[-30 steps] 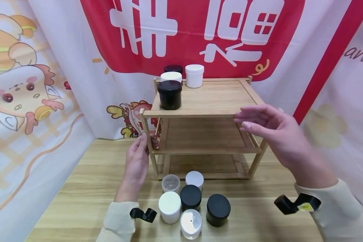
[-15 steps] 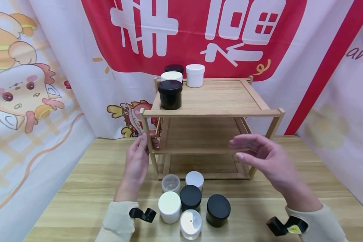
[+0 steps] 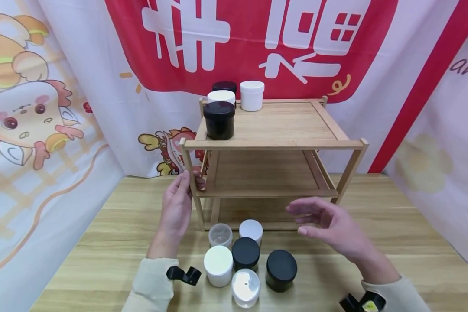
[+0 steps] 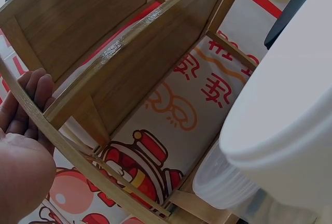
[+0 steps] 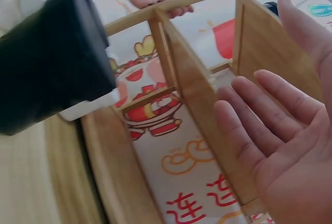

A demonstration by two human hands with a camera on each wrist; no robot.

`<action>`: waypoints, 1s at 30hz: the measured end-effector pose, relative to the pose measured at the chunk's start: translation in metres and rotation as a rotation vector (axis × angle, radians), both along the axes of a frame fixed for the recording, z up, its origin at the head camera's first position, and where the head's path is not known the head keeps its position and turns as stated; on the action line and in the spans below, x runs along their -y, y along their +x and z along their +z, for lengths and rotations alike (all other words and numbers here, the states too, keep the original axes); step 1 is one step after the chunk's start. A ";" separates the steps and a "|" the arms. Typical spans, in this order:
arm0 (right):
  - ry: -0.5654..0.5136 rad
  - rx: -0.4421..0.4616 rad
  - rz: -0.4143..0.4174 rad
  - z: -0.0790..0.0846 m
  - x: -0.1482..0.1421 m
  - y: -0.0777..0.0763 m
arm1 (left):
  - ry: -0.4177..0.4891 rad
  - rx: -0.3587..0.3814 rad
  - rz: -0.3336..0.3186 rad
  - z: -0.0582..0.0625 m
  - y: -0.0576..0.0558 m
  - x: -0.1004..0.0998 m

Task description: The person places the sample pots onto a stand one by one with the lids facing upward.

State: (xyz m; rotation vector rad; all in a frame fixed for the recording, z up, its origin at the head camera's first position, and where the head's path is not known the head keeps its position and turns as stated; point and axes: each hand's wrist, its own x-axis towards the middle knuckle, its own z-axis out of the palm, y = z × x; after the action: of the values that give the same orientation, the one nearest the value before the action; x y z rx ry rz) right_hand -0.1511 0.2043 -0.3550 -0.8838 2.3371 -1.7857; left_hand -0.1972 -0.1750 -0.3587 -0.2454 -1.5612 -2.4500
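A three-tier wooden rack stands at the middle of the table. My left hand grips its front left post, thumb in front and fingertips behind; the left wrist view shows the fingers bent behind the wood. My right hand hovers before the rack's lower right side, fingers loosely bent and nothing in them, the palm facing left. Nearest to it is a black-lidded jar. Left of that stand another black jar, a white jar, a smaller white jar and two clear jars.
On the rack's top tier, toward the left, are a black jar, a white jar and two more jars behind the front one. Printed cloth hangs behind the rack and along both sides. The wooden table runs out to the right.
My right hand has come down and slightly left, from the top tier's right front corner to just above the jars' height. The left hand keeps its hold on the post.
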 end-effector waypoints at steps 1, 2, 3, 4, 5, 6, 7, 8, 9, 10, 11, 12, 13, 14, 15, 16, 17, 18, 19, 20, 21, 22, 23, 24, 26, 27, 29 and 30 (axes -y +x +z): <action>0.009 0.002 0.011 -0.004 0.000 0.000 | 0.000 0.001 0.001 0.000 0.000 0.000; 0.017 0.004 0.022 -0.007 0.000 0.001 | -0.001 0.002 0.003 0.000 0.001 0.000; 0.021 0.007 0.036 -0.010 0.000 0.001 | -0.004 0.004 0.003 0.000 0.001 0.000; 0.026 0.012 0.049 -0.013 0.000 0.002 | -0.004 0.003 0.001 0.000 0.001 0.000; 0.038 0.018 0.056 -0.016 0.000 0.002 | -0.004 0.005 0.001 0.000 0.001 0.000; 0.052 0.025 0.060 -0.018 0.000 0.003 | -0.004 0.007 0.002 -0.001 0.001 0.001; 0.065 0.031 0.064 -0.021 0.001 0.003 | -0.001 0.008 0.005 -0.001 0.001 0.001; 0.078 0.035 0.068 -0.023 0.001 0.003 | 0.002 0.009 0.007 -0.002 0.001 0.002; 0.092 0.040 0.072 -0.024 0.002 0.002 | 0.005 0.009 0.005 -0.002 0.001 0.002; 0.111 0.043 0.071 -0.026 0.002 0.002 | 0.008 0.008 0.003 -0.002 0.001 0.002; 0.128 0.045 0.069 -0.028 0.002 0.002 | 0.005 0.008 0.001 -0.002 0.001 0.002; 0.145 0.047 0.068 -0.030 0.002 0.001 | 0.003 0.007 -0.001 -0.002 0.001 0.002; 0.158 0.050 0.071 -0.031 0.002 0.001 | 0.001 0.004 -0.003 -0.002 0.001 0.002; 0.169 0.057 0.075 -0.032 0.002 0.001 | -0.001 0.003 -0.006 -0.002 0.001 0.002; 0.183 0.064 0.079 -0.034 0.002 0.001 | -0.003 0.000 -0.008 -0.002 0.001 0.002; 0.194 0.068 0.085 -0.035 0.002 0.001 | -0.003 -0.002 -0.007 -0.002 0.001 0.002; 0.201 0.071 0.095 -0.036 0.003 0.001 | -0.004 -0.003 -0.005 -0.002 0.001 0.001; 0.209 0.071 0.107 -0.037 0.003 0.001 | -0.001 -0.005 -0.003 -0.002 0.001 0.001; 0.215 0.068 0.122 -0.038 0.003 0.001 | 0.002 -0.006 -0.001 -0.001 0.001 0.001; 0.223 0.063 0.136 -0.039 0.003 0.000 | 0.005 -0.009 0.000 -0.001 0.001 0.001; 0.230 0.056 0.149 -0.040 0.003 0.000 | 0.006 -0.012 -0.001 -0.001 0.001 0.000; 0.235 0.048 0.164 -0.041 0.003 0.000 | 0.005 -0.015 -0.003 -0.001 0.001 0.001; 0.241 0.038 0.177 -0.042 0.003 0.000 | 0.005 -0.016 -0.003 0.000 0.001 0.000; 0.248 0.032 0.190 -0.043 0.004 0.000 | 0.005 -0.018 -0.003 0.000 0.001 0.000; 0.258 0.030 0.212 -0.044 0.004 -0.001 | 0.006 -0.020 -0.003 0.000 0.001 0.000; 0.260 0.034 0.222 -0.045 0.004 -0.001 | 0.007 -0.019 -0.002 0.000 0.001 0.000; 0.262 0.046 0.238 -0.046 0.004 -0.001 | 0.012 -0.014 0.001 0.000 0.001 0.000; 0.260 0.057 0.247 -0.047 0.004 -0.001 | 0.013 -0.012 0.000 0.000 0.001 -0.001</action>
State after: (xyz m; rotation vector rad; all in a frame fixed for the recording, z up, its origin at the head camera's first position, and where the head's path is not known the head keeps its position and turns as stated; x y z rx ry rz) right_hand -0.1522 0.2006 -0.4020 -1.0118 2.2423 -1.3596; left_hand -0.1959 -0.1742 -0.3591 -0.2574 -1.5401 -2.4533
